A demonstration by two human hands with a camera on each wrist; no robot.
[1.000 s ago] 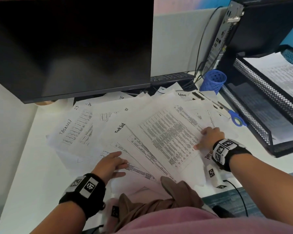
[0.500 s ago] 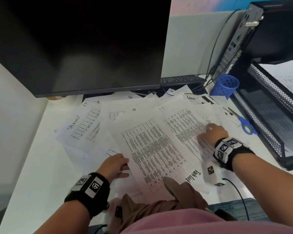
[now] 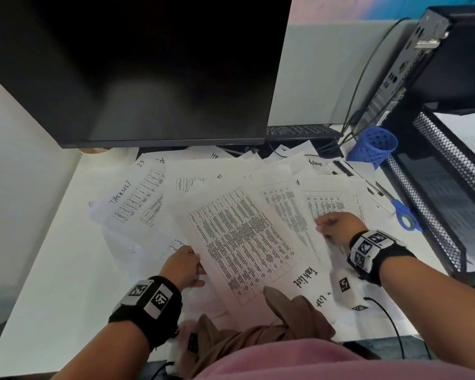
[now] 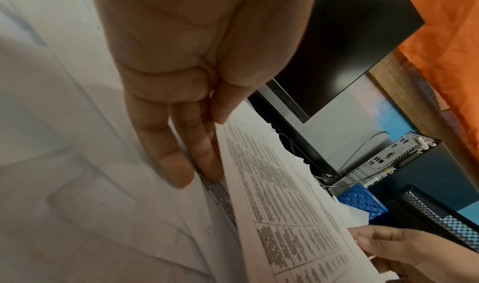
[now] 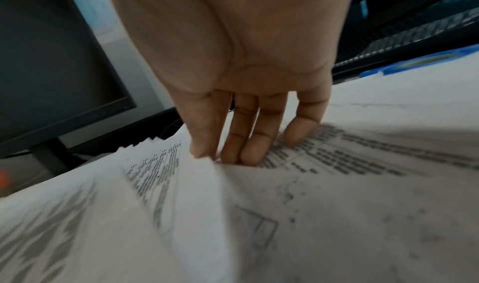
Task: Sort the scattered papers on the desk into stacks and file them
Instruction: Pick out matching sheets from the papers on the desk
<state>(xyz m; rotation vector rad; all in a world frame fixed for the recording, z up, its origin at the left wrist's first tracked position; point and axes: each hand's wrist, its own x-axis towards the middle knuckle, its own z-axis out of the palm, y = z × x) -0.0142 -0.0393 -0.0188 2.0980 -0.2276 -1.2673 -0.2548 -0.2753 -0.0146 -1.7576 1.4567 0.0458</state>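
Left hand point(image 3: 182, 267) palm down, fingers point(image 4: 166, 156) straight and together, thumb pressed in beside them, pinching a sheet edge between thumb and fingers. Right hand point(image 3: 337, 227) knuckles up, fingers point(image 5: 249, 144) extended downward with tips pressing on paper, thumb closing against a lifted sheet edge just left of the fingertips. Both forearms bare, reaching forward, each wrist wrapped in a black band.

Papers point(image 3: 239, 215) lie spread on the desk point(image 3: 47, 256) in front of the screen point(image 3: 137, 69). A tray point(image 3: 447, 187) sits to their right, a cup point(image 3: 374, 145) beside it.
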